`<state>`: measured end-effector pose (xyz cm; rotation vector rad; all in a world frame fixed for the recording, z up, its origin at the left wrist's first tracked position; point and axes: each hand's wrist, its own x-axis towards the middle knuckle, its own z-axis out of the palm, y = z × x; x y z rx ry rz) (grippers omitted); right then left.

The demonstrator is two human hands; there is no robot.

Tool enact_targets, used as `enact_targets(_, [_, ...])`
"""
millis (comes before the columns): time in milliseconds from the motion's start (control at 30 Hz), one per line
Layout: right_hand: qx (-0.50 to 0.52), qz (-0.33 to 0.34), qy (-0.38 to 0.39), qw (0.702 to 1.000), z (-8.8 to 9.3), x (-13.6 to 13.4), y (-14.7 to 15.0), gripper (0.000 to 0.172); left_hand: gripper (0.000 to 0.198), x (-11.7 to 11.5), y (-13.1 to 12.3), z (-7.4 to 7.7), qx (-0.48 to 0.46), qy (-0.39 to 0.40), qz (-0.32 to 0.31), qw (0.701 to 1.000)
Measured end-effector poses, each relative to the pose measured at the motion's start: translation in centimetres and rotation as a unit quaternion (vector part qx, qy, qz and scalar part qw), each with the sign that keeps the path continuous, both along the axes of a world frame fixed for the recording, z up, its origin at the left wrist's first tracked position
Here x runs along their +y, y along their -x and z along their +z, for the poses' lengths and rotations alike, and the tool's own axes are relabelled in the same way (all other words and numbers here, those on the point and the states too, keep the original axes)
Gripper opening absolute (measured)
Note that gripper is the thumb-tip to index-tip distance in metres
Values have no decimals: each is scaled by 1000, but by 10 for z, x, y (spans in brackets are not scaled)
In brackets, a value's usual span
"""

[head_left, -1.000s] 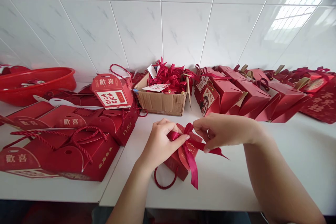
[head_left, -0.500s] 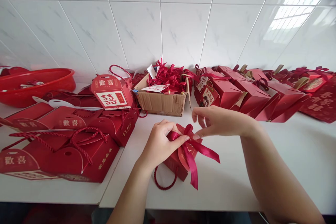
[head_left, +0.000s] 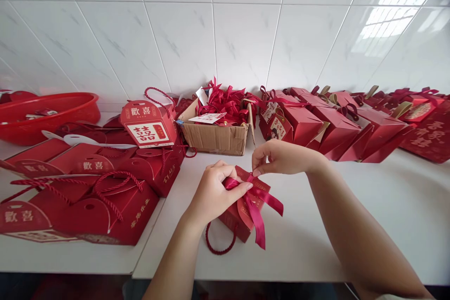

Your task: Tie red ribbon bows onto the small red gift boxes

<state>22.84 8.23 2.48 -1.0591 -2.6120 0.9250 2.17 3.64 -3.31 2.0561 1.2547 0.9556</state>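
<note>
At my far left sits a red plastic basin, then a cluster of red wedding favour boxes with twisted-cord handles. Behind my work is a cardboard carton of ribbons. My left hand holds the satin ribbon pinched at its knot, thumb pressing down, against a small red favour box lying on the bench before me. My right hand is narrow, fingertips closed on the upper loop. I judge this step as shaping the bow; the next move calls for a gentle, even tug with the knot pinned. Rightmost stand gift boxes in rows.
</note>
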Motion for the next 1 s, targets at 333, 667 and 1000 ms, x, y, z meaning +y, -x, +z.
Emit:
enact_targets(333, [7,-11,-32,999,-2,2,1,13,36,2,-1,-2,-1,17,-19,1000])
enact_targets(667, [7,-4,-33,999,-1,2,-1,13,42,2,0,-4,-19,0,-43,999])
enact_targets(1000, [3,2,-35,999,2,-3,0,12,41,-1,-2,2,-41,24,-33,998])
